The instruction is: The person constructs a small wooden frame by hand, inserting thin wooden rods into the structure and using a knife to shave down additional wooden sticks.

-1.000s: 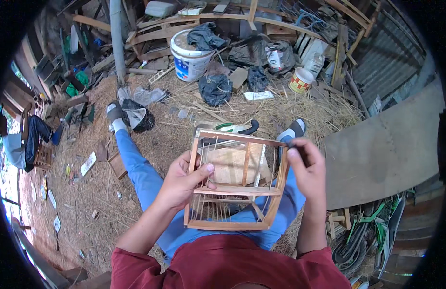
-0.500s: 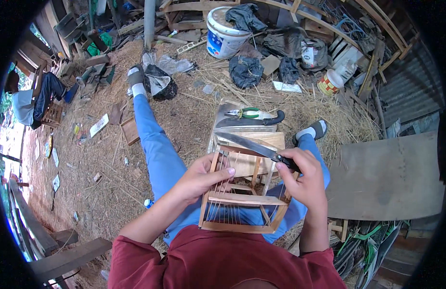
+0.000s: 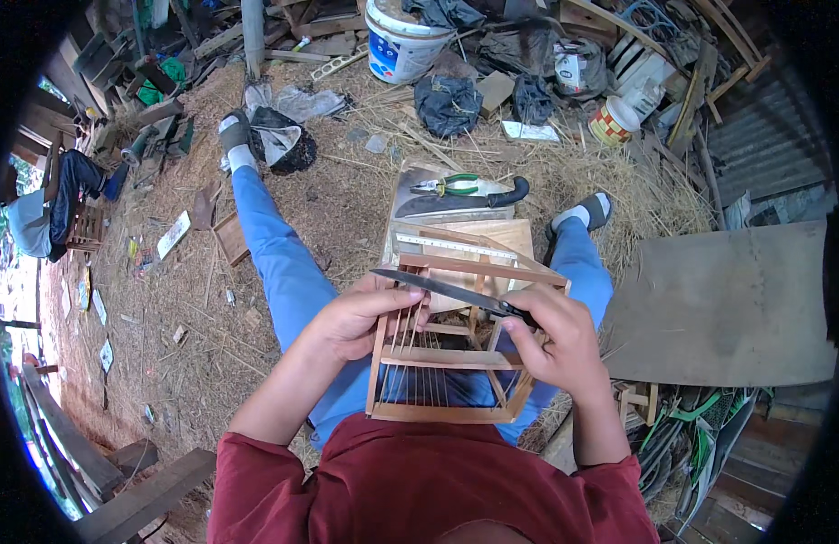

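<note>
A small wooden cage frame rests against my lap, with thin sticks strung along its left half. My left hand is closed around the frame's upper left side, its thumb by the sticks. In my right hand is a knife, gripped by its black handle. The blade points left across the frame, just below the top bar, and its tip part lies at my left thumb. Whether the edge touches a stick, I cannot tell.
Beyond the frame, a low board holds a white ruler, green-handled pliers and a black-handled curved tool. A flat sheet lies right. A white bucket and black bags stand farther off; another person sits at far left.
The knife has moved left and down, its blade now by my left thumb. The ruler behind it has come into sight. My view has tilted slightly, shifting the scene upward.
</note>
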### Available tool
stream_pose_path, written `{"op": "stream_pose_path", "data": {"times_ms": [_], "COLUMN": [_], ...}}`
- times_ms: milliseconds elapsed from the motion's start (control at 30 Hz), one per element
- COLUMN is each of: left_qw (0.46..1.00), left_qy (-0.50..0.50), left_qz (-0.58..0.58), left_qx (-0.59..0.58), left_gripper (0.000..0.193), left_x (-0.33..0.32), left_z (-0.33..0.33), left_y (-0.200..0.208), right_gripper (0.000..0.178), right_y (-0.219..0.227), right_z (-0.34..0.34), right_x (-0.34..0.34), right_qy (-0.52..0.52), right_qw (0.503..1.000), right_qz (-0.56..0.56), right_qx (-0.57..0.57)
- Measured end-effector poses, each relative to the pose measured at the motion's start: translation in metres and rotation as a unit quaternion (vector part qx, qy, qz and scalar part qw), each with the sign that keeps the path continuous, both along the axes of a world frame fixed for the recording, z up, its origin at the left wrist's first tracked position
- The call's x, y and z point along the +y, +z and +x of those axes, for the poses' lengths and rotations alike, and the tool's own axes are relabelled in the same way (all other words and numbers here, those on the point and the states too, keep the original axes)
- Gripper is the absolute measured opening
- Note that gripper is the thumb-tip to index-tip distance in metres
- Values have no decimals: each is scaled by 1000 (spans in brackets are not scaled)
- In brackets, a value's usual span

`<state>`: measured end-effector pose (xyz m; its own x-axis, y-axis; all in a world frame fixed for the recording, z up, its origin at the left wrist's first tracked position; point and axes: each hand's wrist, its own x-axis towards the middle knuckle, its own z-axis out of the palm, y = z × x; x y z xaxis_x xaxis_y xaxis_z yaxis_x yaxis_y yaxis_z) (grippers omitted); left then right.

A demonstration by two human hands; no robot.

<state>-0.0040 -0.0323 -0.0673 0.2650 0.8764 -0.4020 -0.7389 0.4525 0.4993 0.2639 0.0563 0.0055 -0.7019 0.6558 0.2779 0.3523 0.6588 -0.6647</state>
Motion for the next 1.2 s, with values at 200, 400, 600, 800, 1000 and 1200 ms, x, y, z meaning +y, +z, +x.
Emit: {"op": "stream_pose_path", "data": {"times_ms": [200,400,600,800,1000,1200], "left_qw": [1000,993,903,719,555,647], "left_qy": [11,25,229,207,197,142], "left_qz": [-23,-22,83,168,162,140], "left_qx": [8,113,354,642,792,736], "left_gripper": [30,34,38,21,20,16], "left_x": [-1,-1,-27,-33,-29,-30], "left_z": [-5,-3,31,27,29,23], "left_y": [0,11,16,31,49,72], "right_gripper": [17,19,20,20,21,19], "right_y": [0,-2,1,1,14,10], "right_z": [-12,-17,-18,-25,-35,-38], "right_x": [12,15,13,14,14,10], "right_qy": [42,41,-10,19,47,35], "right_qw": [999,996,997,996,996,995], "right_qz": [24,76,62,77,81,96], "right_qx": [-9,2,45,33,3,-4]}}
